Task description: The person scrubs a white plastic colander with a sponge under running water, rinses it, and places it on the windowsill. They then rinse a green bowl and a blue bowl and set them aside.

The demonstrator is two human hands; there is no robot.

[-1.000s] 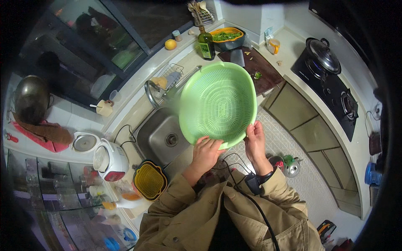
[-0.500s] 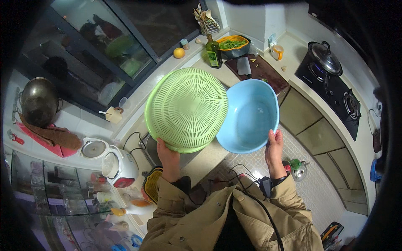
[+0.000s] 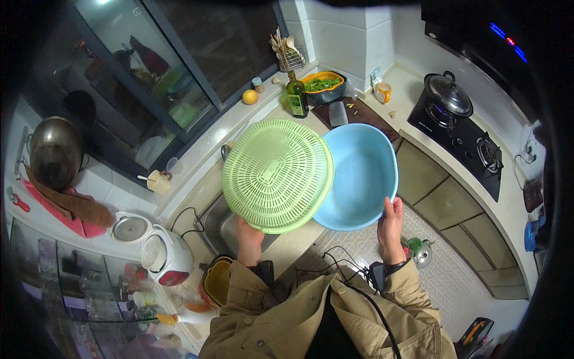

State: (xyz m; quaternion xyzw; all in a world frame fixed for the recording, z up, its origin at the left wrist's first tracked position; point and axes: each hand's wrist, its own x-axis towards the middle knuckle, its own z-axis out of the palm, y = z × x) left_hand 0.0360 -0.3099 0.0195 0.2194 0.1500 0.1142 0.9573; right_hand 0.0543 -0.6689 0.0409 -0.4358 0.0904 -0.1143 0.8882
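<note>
My left hand (image 3: 249, 240) holds a round light-green slotted plastic colander (image 3: 278, 179) by its near rim, the fingers hidden beneath it. With thumb on the rim, my right hand (image 3: 391, 228) grips a light-blue plastic basin (image 3: 359, 173) at its right side. The basin's inside faces up and looks bare. Side by side in the air, the two overlap: the colander's right edge covers part of the basin's left side. Partly covered by the colander, a steel sink (image 3: 222, 222) lies below.
Beyond the basin, a cleaver (image 3: 338, 112) rests on a brown board (image 3: 323, 112), near a green oil bottle (image 3: 296, 96) and a yellow basket of greens (image 3: 323, 82). A lidded pot (image 3: 448, 96) sits on the lit stove at right. A rice cooker (image 3: 168, 257) stands at left with its lid up.
The colander has come nearer to me and slightly right, its slotted face tilting. The basin has come slightly nearer too. Both hands keep their hold, and the view has shifted a little.
</note>
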